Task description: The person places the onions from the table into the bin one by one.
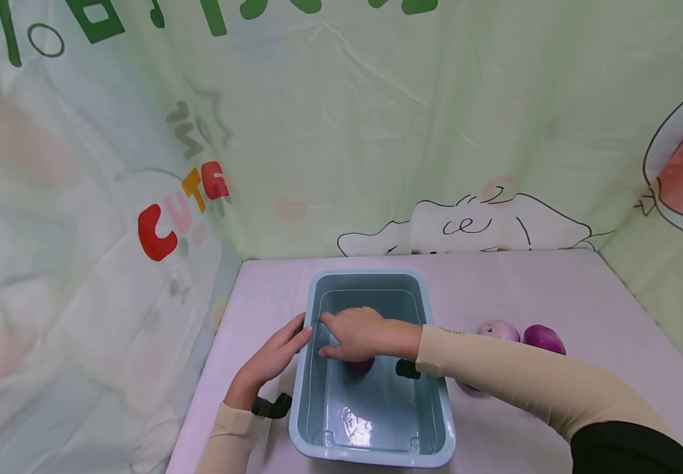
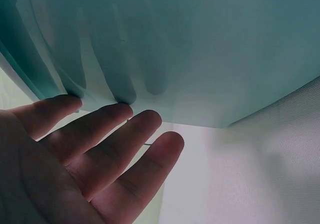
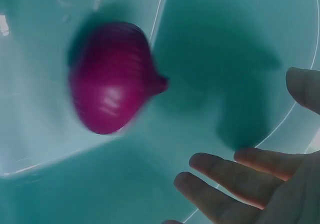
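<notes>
A red onion lies inside a light blue plastic basin, its pointed end toward my right hand in the right wrist view; it looks slightly blurred there. Above the basin floor, my right hand has its fingers spread and holds nothing, apart from the onion in the right wrist view. In the head view this hand partly covers the onion. My left hand is at the outside of the basin's left wall. Its fingers are extended, with some fingertips against or very close to that wall.
Right of the basin, a pale purple onion and a darker red onion lie on the pinkish tablecloth. My right sleeve partly hides them and another onion. Printed curtains enclose the table's back and sides.
</notes>
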The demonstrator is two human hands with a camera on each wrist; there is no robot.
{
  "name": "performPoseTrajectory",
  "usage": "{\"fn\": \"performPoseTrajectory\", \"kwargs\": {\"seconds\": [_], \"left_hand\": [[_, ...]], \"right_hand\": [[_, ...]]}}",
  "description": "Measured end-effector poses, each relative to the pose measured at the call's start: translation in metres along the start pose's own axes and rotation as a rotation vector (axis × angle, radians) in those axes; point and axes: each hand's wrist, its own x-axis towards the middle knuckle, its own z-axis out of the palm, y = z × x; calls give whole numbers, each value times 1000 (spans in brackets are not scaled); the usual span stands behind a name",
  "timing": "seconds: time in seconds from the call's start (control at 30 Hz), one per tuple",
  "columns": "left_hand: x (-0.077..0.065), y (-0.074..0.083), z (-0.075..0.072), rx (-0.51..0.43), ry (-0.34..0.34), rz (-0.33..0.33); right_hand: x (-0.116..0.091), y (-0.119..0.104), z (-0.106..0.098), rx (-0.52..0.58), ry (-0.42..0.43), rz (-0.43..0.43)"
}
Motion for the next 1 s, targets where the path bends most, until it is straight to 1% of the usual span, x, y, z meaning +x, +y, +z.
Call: {"fn": "performPoseTrajectory", "kwargs": {"seconds": [0.2,0.33,0.6,0.77,1.0], "left_hand": [[0,1,1,8,1,-7],[0,2,1,6,1,-13],[1,3,1,17,14,-21],[1,2,0,-1,5,-14],[1,-2,1,-17,4,-21]], "right_hand": [[-3,3,-4,-23,13,0],[-8,5,-12,-19,31,-6],[-28,8,-39,40,87,-13],[-43,11,-53,89,118,-8],[-66,22,-77,179,200,-4]]}}
